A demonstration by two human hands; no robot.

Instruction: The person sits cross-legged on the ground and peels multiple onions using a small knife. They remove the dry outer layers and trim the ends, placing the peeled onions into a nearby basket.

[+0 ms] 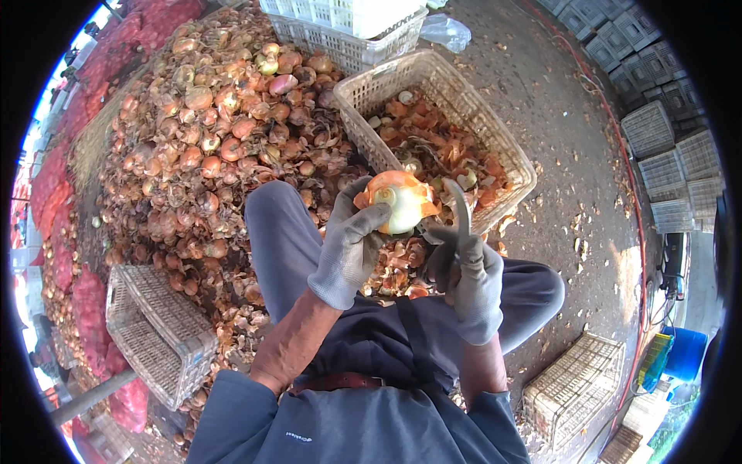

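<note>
A partly peeled onion (400, 200) rests in my gloved left hand (353, 243), its thumb pressed on the bare pale flesh. Torn orange skin still clings around the onion's upper and right sides. My right hand (478, 284), also in a grey glove, grips a knife with a curved blade (462, 209) that points up and away from me. Blade and onion are apart. Just beyond both hands sits a plastic crate (498, 139) holding onion skins (452, 148) and some pale pieces. The knife's handle is mostly hidden by my fingers.
A large heap of unpeeled onions (197, 145) spreads ahead and left. Stacked white crates (348, 35) stand beyond it. One tipped crate (159, 336) lies at left, another crate (574, 388) at right. A red hose (629, 191) crosses the floor by more crates (672, 168).
</note>
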